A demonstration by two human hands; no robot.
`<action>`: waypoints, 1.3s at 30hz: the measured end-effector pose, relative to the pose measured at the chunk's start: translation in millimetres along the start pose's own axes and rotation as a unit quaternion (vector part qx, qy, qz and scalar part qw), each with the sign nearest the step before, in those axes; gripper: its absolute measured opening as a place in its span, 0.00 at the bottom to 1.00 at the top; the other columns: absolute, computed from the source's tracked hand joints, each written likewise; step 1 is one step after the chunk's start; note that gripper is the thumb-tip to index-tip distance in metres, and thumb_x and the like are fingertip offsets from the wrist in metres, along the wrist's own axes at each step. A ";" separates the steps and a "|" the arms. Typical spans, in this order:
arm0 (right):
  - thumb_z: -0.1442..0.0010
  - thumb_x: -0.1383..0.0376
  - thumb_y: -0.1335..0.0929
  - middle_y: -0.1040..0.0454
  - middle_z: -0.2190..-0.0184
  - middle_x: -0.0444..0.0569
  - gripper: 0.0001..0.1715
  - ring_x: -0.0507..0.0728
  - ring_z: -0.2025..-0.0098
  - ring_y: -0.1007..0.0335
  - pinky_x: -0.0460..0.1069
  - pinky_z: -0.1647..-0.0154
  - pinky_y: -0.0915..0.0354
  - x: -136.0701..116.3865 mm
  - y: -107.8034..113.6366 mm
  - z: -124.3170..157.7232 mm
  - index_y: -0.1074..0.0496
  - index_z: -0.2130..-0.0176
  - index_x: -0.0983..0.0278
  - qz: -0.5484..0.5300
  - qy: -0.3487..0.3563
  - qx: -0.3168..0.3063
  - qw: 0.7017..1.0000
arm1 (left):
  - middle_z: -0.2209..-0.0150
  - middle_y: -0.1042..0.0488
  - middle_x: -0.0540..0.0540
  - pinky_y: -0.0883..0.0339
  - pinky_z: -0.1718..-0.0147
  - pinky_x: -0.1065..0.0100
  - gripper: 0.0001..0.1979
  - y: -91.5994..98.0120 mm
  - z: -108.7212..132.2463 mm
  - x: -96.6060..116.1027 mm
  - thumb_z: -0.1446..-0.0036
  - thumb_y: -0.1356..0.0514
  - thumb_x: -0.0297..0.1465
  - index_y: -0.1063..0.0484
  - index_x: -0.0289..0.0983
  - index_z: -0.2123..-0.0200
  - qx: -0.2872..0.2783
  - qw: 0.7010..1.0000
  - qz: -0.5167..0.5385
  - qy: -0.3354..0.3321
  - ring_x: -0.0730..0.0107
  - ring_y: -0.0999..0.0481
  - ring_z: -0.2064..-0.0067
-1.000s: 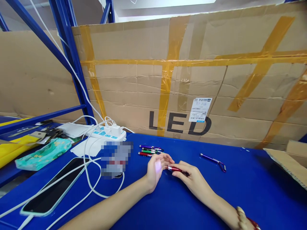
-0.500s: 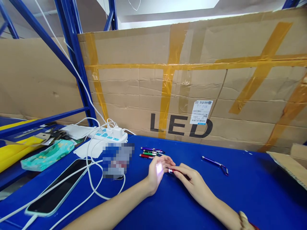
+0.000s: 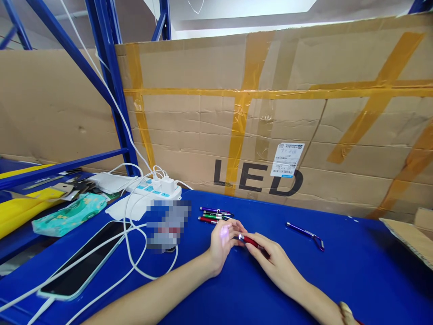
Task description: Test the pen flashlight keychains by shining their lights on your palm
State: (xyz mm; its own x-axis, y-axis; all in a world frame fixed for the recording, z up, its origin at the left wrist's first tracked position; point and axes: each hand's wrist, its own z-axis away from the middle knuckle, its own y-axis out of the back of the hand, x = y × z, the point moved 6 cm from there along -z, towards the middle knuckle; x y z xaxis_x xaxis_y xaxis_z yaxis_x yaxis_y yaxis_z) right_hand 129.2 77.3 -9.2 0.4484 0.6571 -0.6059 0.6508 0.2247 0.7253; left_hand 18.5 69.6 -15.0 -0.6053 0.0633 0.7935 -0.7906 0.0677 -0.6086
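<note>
My right hand [image 3: 275, 257] is closed around a small red penlight [image 3: 249, 240], its silver lit tip facing left. My left hand [image 3: 219, 248] is cupped upright just left of that tip, palm toward it and fingers extended. A violet glow falls on the left palm. Beyond the left hand lie several slim metallic penlights: a purple one [image 3: 214, 210], a green one [image 3: 212, 216] and a red one [image 3: 207, 220], partly hidden by the fingers. Another purple penlight [image 3: 301, 230] rests alone to the right, with a loop at its near end.
On the left are a phone [image 3: 86, 262] with a white cable [image 3: 144, 268], a power strip [image 3: 149, 189], a teal packet [image 3: 71, 214] and a blurred-out item [image 3: 168, 225]. A taped cardboard sheet [image 3: 189, 135] stands behind the blue table [image 3: 237, 298]. A cardboard flap [image 3: 406, 239] is at right.
The red penlight's tip has tilted up and more of its body shows. The bright white spot on my left palm has become a dimmer violet glow.
</note>
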 end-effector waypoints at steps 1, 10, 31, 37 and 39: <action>0.38 0.57 0.42 0.27 0.65 0.49 0.20 0.55 0.66 0.32 0.48 0.63 0.35 -0.9 -0.1 -0.1 0.32 0.51 0.59 -0.004 0.000 -0.004 1.000 | 0.72 0.32 0.43 0.42 0.68 0.68 0.12 0.0 0.1 -0.1 0.55 0.51 0.35 0.34 0.33 0.75 0.001 1.000 -0.001 0.001 0.66 0.34 0.68; 0.40 0.57 0.39 0.24 0.67 0.48 0.17 0.55 0.69 0.30 0.46 0.69 0.35 -2.0 -2.5 -0.9 0.27 0.57 0.58 0.000 -0.005 -0.026 1.000 | 0.71 0.32 0.44 0.43 0.64 0.67 0.12 -1.9 0.7 -1.2 0.55 0.51 0.36 0.34 0.34 0.74 -0.015 0.999 -0.037 -0.007 0.65 0.34 0.66; 0.37 0.56 0.45 0.23 0.64 0.48 0.24 0.57 0.66 0.29 0.48 0.64 0.34 -9.9 1.0 -1.2 0.26 0.58 0.60 -0.037 -0.012 -0.021 0.999 | 0.71 0.33 0.43 0.42 0.68 0.68 0.12 -0.3 2.4 -0.8 0.55 0.51 0.37 0.35 0.35 0.74 -0.006 1.000 -0.012 0.008 0.66 0.36 0.68; 0.41 0.54 0.39 0.25 0.72 0.43 0.19 0.52 0.76 0.35 0.44 0.76 0.39 -8.9 0.2 -0.1 0.26 0.59 0.60 -0.008 -0.029 -0.024 0.999 | 0.70 0.32 0.43 0.41 0.66 0.65 0.13 1.0 2.4 1.2 0.54 0.51 0.37 0.35 0.34 0.74 0.005 1.000 0.024 0.007 0.62 0.33 0.65; 0.41 0.55 0.39 0.25 0.72 0.43 0.18 0.52 0.76 0.35 0.44 0.75 0.39 -8.8 -0.4 0.0 0.26 0.59 0.60 -0.009 -0.028 -0.027 0.999 | 0.70 0.32 0.43 0.40 0.65 0.63 0.13 1.2 2.4 2.0 0.55 0.52 0.38 0.35 0.34 0.74 0.008 0.999 0.036 0.013 0.60 0.32 0.64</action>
State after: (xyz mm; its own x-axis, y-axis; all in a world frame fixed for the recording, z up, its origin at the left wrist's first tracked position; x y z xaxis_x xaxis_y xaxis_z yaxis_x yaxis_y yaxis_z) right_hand 125.0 71.5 -4.2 0.4719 0.6113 -0.6353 0.6257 0.2754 0.7298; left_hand 16.1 67.5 -14.1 -0.6584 0.0927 0.7470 -0.7466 0.0458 -0.6637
